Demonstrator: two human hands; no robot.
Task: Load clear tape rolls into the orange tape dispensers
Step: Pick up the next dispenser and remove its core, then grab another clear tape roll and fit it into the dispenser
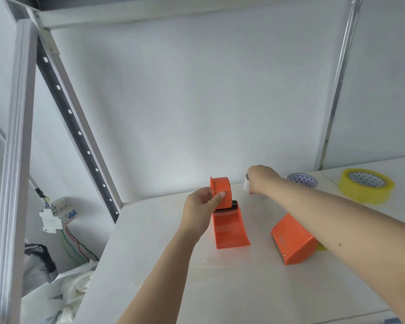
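An orange tape dispenser (229, 226) stands on the white table (197, 277) in the middle. My left hand (202, 206) grips its rounded upper housing from the left. My right hand (261, 180) reaches past it toward the back of the table, fingers closed around a small whitish object that I cannot identify. A second orange dispenser (292, 239) lies tipped on its side under my right forearm. A yellowish clear tape roll (366, 185) lies flat at the far right. Another roll with a patterned core (302, 180) lies behind my right wrist, partly hidden.
A grey wall panel rises just behind the table. A slanted perforated metal upright (75, 127) and a white post (17, 160) stand at the left. Below the table's left edge hang an electrical breaker with coloured wires (56, 216) and crumpled white plastic (75, 288).
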